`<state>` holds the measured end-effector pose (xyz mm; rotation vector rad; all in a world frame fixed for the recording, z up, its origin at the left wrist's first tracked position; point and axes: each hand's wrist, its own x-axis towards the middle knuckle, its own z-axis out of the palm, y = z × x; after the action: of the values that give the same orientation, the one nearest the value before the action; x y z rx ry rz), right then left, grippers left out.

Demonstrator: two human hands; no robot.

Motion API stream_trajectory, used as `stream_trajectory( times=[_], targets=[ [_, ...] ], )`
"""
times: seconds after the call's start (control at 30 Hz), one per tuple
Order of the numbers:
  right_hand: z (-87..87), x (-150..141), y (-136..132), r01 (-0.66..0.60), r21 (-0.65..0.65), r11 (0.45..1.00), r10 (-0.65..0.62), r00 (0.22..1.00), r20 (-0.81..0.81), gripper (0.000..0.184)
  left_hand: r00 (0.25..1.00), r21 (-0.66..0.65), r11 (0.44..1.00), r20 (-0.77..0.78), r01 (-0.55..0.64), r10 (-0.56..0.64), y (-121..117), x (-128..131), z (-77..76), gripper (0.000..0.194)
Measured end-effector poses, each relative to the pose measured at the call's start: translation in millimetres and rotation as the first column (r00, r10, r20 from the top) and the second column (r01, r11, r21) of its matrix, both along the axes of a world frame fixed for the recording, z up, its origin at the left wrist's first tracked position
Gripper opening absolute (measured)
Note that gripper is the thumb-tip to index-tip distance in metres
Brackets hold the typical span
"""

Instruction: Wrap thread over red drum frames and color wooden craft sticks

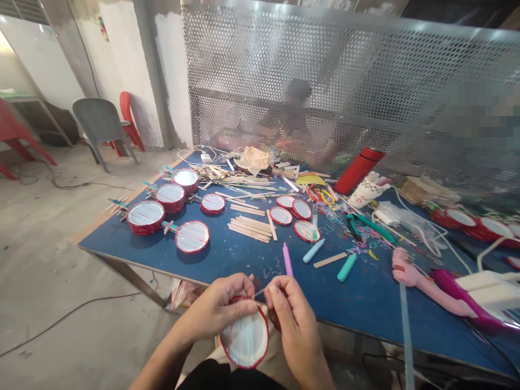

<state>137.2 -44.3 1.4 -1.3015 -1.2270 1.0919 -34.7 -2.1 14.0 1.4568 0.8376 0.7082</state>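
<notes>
Close to my body, my left hand (227, 298) grips the upper edge of a small toy banjo's round body (246, 342), which has a red rim and a pale face. Faint lines cross that face. Between the fingertips of my right hand (291, 314) is the end of a thin, pale strand (259, 293), pulled taut from the rim's top. On the table beyond, several finished-looking toy banjos (192, 236) with stick necks stand at the left. Loose red-rimmed discs (281, 215) lie near the middle, beside craft sticks (248, 228).
The blue table (227, 260) carries capped purple (287, 259), light blue (313, 251) and teal (346, 267) tubes. Pliers (353, 227), rubber bands and a red flask (359, 170) lie farther back. A pink arm-shaped object (430, 292) is at right. Behind rises a perforated metal screen (244, 70).
</notes>
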Motion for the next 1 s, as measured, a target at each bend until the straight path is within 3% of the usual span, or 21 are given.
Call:
stream_trajectory(
  times=[0.1,0.27,0.43,0.6,0.7,0.8,1.0],
  targets=[
    [3.0,2,-8,-0.017,0.025,1.0,0.014,0.991,0.133,0.033,0.996,-0.02,0.996,-0.02,-0.091,0.091,-3,6,3.0,0.037],
    [1.0,1,-23,0.063,0.196,0.978,-0.116,0.956,0.27,0.031,0.969,0.036,0.974,-0.101,-0.223,0.226,-8,16,7.1,0.024],
    [-9.9,7,-31,0.072,0.322,0.944,-0.206,0.892,0.403,0.032,0.944,0.126,0.962,-0.197,-0.242,0.264,-10,22,11.4,0.02],
    [-22.5,14,-36,0.012,0.327,0.945,-0.19,0.833,0.52,0.033,0.922,0.14,0.951,-0.242,-0.275,0.302,-11,25,8.4,0.019],
    [-29.1,13,-44,0.029,0.33,0.944,-0.208,0.827,0.522,0.032,0.916,0.121,0.94,-0.217,-0.319,0.339,-12,26,3.1,0.017],
    [-30.9,7,-52,0.066,0.308,0.949,-0.207,0.869,0.449,0.029,0.909,0.082,0.922,-0.159,-0.377,0.386,-12,26,-0.3,0.02],
    [-19.8,1,-56,0.212,0.139,0.967,-0.243,0.93,0.274,0.032,0.91,0.065,0.922,-0.145,-0.382,0.387,-11,27,-0.3,0.02]
  ],
)
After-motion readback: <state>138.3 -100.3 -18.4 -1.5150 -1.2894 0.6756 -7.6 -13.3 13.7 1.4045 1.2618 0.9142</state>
